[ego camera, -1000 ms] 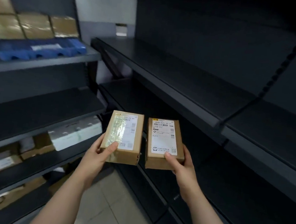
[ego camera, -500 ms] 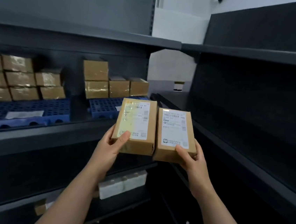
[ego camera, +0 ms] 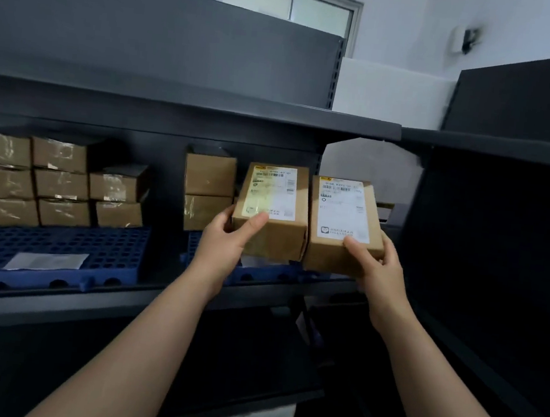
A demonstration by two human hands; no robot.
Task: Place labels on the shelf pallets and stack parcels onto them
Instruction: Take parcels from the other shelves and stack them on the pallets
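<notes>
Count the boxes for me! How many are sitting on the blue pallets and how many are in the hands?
Parcels stacked on the left blue pallet: 8
Parcels visible on the right blue pallet: 2
Parcel in the left hand: 1
Parcel in the right hand: 1
Total: 12

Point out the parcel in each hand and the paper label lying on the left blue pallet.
Left-hand parcel [ego camera: 272, 208]: head view, its top face.
Right-hand parcel [ego camera: 343, 219]: head view, its white shipping label.
Pallet label [ego camera: 47, 260]: head view, the sheet's middle.
</notes>
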